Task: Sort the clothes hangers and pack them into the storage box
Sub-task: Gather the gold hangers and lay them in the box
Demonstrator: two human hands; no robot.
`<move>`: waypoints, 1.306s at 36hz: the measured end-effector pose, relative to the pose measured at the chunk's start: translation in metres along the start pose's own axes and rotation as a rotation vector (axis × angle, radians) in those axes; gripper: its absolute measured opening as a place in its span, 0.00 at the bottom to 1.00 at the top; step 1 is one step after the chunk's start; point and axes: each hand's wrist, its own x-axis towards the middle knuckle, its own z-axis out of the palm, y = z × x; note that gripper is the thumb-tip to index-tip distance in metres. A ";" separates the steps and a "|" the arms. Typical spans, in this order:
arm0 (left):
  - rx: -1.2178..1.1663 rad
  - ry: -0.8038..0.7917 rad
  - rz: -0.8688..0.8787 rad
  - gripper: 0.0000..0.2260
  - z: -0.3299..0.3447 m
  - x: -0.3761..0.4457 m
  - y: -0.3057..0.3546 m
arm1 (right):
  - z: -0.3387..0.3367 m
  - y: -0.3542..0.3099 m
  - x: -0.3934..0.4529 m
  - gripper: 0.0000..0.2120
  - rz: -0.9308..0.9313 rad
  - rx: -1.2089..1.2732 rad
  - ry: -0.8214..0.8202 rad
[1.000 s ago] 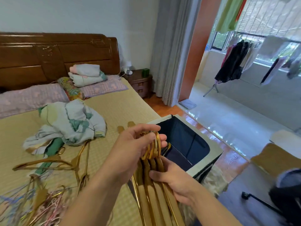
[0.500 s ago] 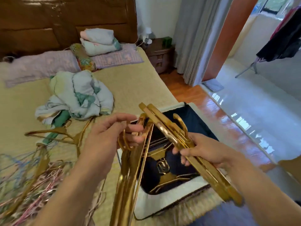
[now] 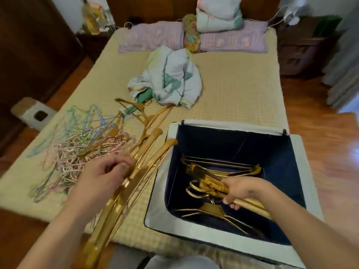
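The storage box sits open on the bed's near corner. Inside it, the right hand grips a bundle of gold hangers above others lying on the box floor. Just left of the box, the left hand curls round a second gold bundle (angled over the mattress). Further left lies a tangle of thin pastel hangers.
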 end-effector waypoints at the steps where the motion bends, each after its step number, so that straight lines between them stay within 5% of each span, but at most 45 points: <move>1: -0.006 0.015 -0.024 0.13 0.000 -0.003 -0.005 | 0.000 -0.001 0.012 0.28 0.003 -0.041 0.009; 8: 0.020 0.124 -0.110 0.13 0.012 -0.024 -0.022 | 0.003 0.033 0.091 0.09 -0.101 -0.533 0.278; 17: -0.034 0.250 -0.174 0.12 0.046 -0.023 -0.037 | -0.039 0.085 0.177 0.19 -0.214 -0.802 0.421; 22: -0.016 0.265 -0.178 0.11 0.064 -0.013 -0.039 | -0.056 0.089 0.205 0.24 -0.090 -0.904 0.565; 30: 0.012 0.245 -0.227 0.11 0.068 -0.017 -0.033 | -0.039 0.089 0.206 0.42 0.058 -0.674 0.572; 40: -0.022 0.201 -0.165 0.10 0.041 -0.032 -0.038 | -0.004 0.083 0.148 0.38 0.098 -0.267 0.508; 47: -0.100 0.243 -0.072 0.08 0.005 -0.047 -0.012 | 0.007 0.005 0.059 0.29 -0.246 -0.113 0.719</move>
